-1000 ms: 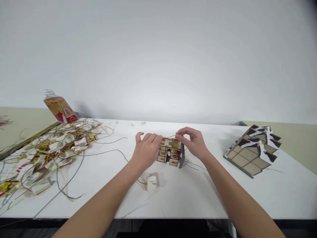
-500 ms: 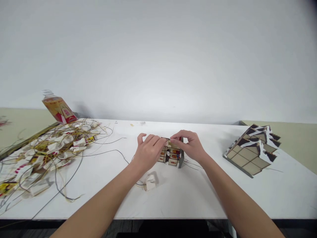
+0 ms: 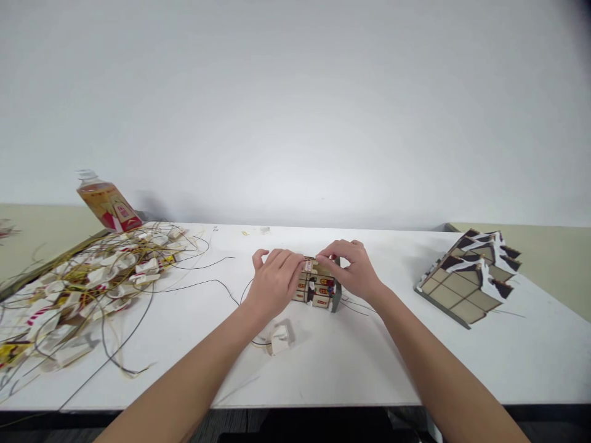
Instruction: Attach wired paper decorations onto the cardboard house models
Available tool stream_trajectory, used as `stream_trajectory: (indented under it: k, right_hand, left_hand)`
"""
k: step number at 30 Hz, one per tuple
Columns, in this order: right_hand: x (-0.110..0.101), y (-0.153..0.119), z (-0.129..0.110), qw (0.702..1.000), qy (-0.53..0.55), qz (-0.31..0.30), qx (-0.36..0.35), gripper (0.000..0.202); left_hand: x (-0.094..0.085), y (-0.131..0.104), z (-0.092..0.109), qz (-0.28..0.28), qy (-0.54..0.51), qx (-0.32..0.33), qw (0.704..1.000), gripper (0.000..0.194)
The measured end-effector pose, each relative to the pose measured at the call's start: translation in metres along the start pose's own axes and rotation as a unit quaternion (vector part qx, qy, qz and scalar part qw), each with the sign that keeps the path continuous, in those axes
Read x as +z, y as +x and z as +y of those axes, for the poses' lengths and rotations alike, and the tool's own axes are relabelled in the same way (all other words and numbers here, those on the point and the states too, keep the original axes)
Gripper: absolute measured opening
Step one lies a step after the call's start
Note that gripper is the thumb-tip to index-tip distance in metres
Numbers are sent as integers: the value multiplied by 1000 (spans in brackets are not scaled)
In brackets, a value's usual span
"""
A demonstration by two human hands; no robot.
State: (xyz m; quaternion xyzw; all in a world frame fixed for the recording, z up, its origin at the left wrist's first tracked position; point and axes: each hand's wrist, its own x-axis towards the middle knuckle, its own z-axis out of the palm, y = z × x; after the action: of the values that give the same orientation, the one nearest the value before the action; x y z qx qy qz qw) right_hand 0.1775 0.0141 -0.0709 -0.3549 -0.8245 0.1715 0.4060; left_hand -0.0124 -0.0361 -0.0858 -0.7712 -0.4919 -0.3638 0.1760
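A small model house [image 3: 322, 295] with printed red and yellow windows lies on the table between my hands. My left hand [image 3: 274, 280] is closed at the house's upper left edge, fingertips pressed together. Opposite it, the thumb and forefinger of my right hand [image 3: 349, 267] pinch at the upper right part. What lies in either pinch is too small to make out. A dark wire [image 3: 247, 289] runs by my left wrist. Below that wrist rests a white plastic box [image 3: 280, 338] with a wire attached.
To the left spreads a tangled heap of white boxes and thin wires [image 3: 115, 271]. Behind it a drink bottle [image 3: 109, 203] leans over. At right stands another model house [image 3: 466, 277] with a snowy brown roof. A wall closes off the white table's [image 3: 388, 369] far side.
My fingertips have parted slightly, showing more of the house's top between them. A dark thin strand that bridged them is less distinct. The house stays in nearly the same place.
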Motion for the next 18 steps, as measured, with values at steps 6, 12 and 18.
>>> stream_trajectory:
  k: [6, 12, 18]
  right_hand:
    - [2, -1, 2, 997, -55, -14, -54, 19]
    - [0, -2, 0, 997, -48, -34, -52, 21]
    - [0, -2, -1, 996, -57, -46, -59, 20]
  left_hand:
    - [1, -2, 1, -7, -8, -6, 1000, 14]
    - [3, -1, 1, 1, -7, 0, 1000, 14]
    - [3, 0, 1, 19, 4, 23, 1000, 14]
